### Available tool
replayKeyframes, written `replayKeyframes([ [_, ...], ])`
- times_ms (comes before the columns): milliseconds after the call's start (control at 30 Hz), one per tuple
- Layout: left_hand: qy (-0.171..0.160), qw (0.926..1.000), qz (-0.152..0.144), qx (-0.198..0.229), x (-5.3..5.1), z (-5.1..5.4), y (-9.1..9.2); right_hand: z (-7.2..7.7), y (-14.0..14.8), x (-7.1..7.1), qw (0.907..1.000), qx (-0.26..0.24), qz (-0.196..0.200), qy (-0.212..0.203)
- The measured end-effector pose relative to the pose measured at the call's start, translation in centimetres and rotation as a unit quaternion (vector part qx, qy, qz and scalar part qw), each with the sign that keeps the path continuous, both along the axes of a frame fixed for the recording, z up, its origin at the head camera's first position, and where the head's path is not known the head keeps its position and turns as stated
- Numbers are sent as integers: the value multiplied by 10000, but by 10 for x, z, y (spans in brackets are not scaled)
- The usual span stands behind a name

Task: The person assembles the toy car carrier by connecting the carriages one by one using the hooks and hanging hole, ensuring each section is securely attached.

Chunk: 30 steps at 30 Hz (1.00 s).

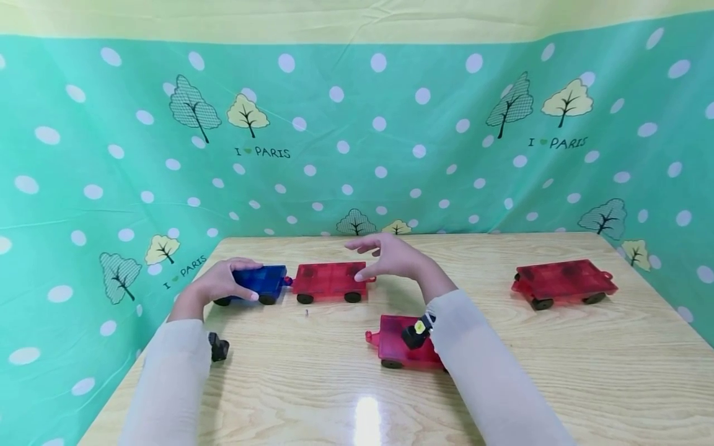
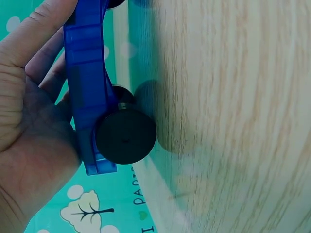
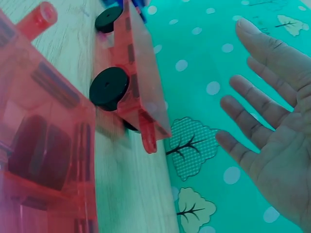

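Note:
My left hand (image 1: 220,284) grips the blue wheeled car (image 1: 268,282) at the table's left; in the left wrist view the fingers and thumb lie round the blue car (image 2: 87,73), its black wheels by the wood. A red car (image 1: 330,279) stands at its right end, their ends meeting at a small coupling. Above that red car's right end is my right hand (image 1: 390,255), fingers spread and loosely bent. In the right wrist view the right hand (image 3: 272,121) holds nothing, apart from the red car (image 3: 141,63).
Another red car (image 1: 393,337) stands nearer the front, partly under my right wrist and sleeve. One more red car (image 1: 566,282) is at the far right. A tiny object (image 1: 306,313) lies on the wooden table (image 1: 290,384). A green dotted cloth (image 1: 357,105) hangs behind.

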<state>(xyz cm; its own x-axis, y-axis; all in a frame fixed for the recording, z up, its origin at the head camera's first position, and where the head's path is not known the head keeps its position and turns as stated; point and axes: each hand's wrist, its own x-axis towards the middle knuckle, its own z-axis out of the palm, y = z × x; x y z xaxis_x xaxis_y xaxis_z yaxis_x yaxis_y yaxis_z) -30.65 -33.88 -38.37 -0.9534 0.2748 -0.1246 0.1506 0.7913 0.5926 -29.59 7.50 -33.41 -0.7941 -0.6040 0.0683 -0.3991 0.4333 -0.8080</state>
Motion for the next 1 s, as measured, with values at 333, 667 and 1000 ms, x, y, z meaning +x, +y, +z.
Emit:
replayKeyframes([
  [333,62,10000,-25,46,-1,-2,1,7,17,20,9973,-592,179,406],
  [667,54,10000,-3,66,-1,-2,1,8,27,37,9944,-855,217,581],
  [1000,96,10000,-18,2,1,-1,2,10,44,54,9914,-1023,305,753],
])
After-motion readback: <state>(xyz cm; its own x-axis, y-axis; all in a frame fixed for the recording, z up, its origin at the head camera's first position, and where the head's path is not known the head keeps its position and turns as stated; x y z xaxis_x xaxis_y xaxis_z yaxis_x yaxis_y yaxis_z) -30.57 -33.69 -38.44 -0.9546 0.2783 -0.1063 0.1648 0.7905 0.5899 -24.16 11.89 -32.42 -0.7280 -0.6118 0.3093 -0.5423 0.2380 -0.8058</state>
